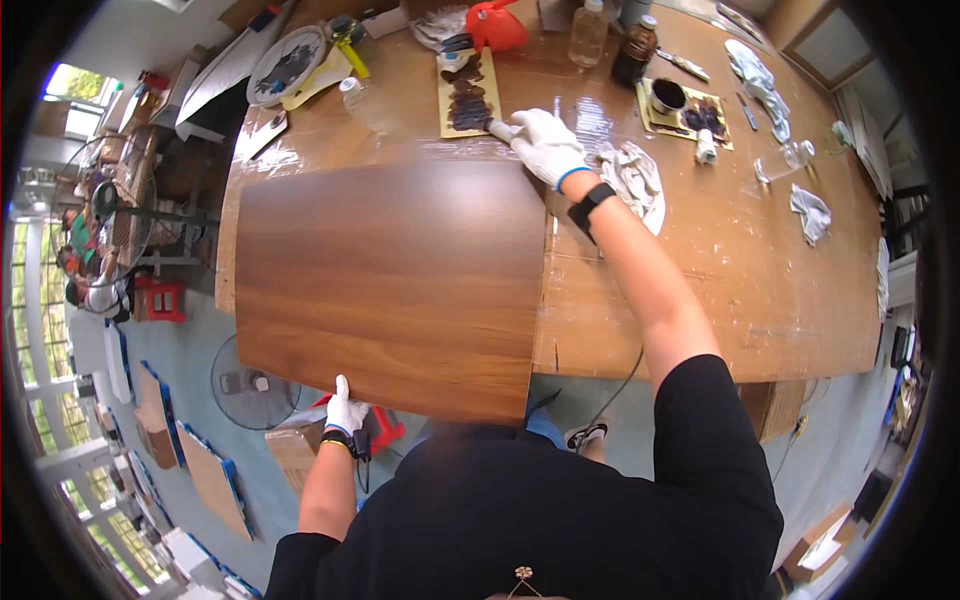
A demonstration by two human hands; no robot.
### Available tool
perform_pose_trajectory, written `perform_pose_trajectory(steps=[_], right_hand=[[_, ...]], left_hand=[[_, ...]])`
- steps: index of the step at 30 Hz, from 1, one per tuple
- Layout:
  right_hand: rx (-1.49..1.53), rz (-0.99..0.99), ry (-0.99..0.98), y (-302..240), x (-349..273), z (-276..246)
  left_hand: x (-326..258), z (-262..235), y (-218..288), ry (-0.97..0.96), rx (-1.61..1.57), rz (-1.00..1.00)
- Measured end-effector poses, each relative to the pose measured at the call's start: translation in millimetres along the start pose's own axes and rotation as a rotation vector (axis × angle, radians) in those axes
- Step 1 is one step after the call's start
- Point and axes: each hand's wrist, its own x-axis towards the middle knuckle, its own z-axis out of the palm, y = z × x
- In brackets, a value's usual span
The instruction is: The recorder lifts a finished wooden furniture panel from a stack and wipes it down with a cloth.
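A wood-grain brown panel (pixel 390 270) lies across the table's near left part and overhangs its front edge. My left hand (pixel 343 410), in a white glove, grips the panel's near edge with the thumb on top; its other fingers are mostly hidden. Beyond the far right corner reaches my right hand (pixel 545 145), also gloved. Its fingers are closed on a small whitish wad (pixel 500 130) with a greyish end. That end is at the lower right corner of a yellowish card (pixel 484 75) smeared with dark brown colour.
Right of my right hand lies a crumpled white cloth (pixel 632 180). Farther back are a cup of dark liquid (pixel 667 96) on a second smeared card, a brown bottle (pixel 635 50), clear bottles and a red bag (pixel 496 25). A standing fan (pixel 250 382) is left of the table (pixel 690 290).
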Motion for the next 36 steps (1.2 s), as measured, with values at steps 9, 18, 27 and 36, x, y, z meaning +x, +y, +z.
perform_pose_trajectory(steps=[9,18,27,36], right_hand=[[-0.240,0.049,0.061,51.9,19.9,82.9],[0.106,0.414,0.036,-51.9,5.3,9.3],[0.363,0.829,0.116,-17.5,-155.4,-41.2],[0.960,0.914,0.415,-110.5,-327.8,-34.8]], left_hand=[[14.6,-3.7,-13.8,0.087,0.584,0.052],[-13.2,14.6,-13.7,0.097,0.078,0.077],[-10.8,15.8,-8.6,-0.039,0.019,0.046],[18.6,-16.5,3.3,-0.341,-0.007,-0.015]])
